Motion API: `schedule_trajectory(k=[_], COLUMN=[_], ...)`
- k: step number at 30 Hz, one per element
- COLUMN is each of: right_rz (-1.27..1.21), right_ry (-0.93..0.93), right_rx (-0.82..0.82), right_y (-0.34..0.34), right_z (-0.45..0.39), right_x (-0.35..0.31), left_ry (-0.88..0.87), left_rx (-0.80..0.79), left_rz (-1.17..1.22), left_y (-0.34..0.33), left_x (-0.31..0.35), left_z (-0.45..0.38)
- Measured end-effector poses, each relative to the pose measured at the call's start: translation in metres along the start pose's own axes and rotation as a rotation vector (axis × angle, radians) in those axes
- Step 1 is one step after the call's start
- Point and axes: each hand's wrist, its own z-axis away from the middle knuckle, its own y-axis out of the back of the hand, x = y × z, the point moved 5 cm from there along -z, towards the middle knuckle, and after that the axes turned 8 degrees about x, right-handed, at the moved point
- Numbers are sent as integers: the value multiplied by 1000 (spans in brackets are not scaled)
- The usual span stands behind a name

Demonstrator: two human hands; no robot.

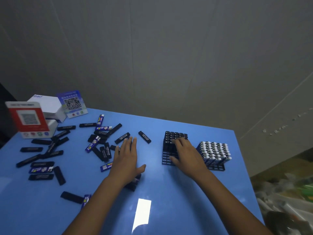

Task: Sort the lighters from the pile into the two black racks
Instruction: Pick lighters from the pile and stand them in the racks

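Note:
Black and blue lighters [100, 141] lie scattered over the left half of the blue table [152, 187]. My left hand [127, 160] lies flat with straight fingers at the pile's right edge, fingertips beside a black lighter [122, 138]; another black lighter [144, 137] lies just right of it. More lighters [133, 183] are partly hidden under my left wrist. My right hand [186, 155] rests with spread fingers on the left black rack [169, 160], which holds several black lighters [175, 135] upright. The right rack [217, 167] holds several white-topped blue lighters [214, 150].
White boxes [49, 107] and two standing QR code signs, one red [28, 117] and one blue [72, 103], stand at the table's far left corner. Past the table's right edge lies a heap of clutter [288, 200]. A grey wall rises behind.

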Motion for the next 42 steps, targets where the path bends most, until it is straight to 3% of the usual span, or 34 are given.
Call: schedule_trajectory(k=[11,16,25,32,42], right_rz=[-1,-21,-17,-6,17], right_ry=[117,132,169,155,-30], right_rx=[-31,-47,-44,-33,-39], right_y=[22,22,38,33,-1], right_z=[71,127,172,159,97], right_x=[-54,-69,-103,-128,-147], left_ry=[128,147,171,146,10], left_rx=[82,44,79,69,-77], left_rz=[-5,-34,5,47,56], left_y=[38,34,45,47,25], left_x=[-14,-13,-14,-45,-106], left_z=[121,189,252,240,139])
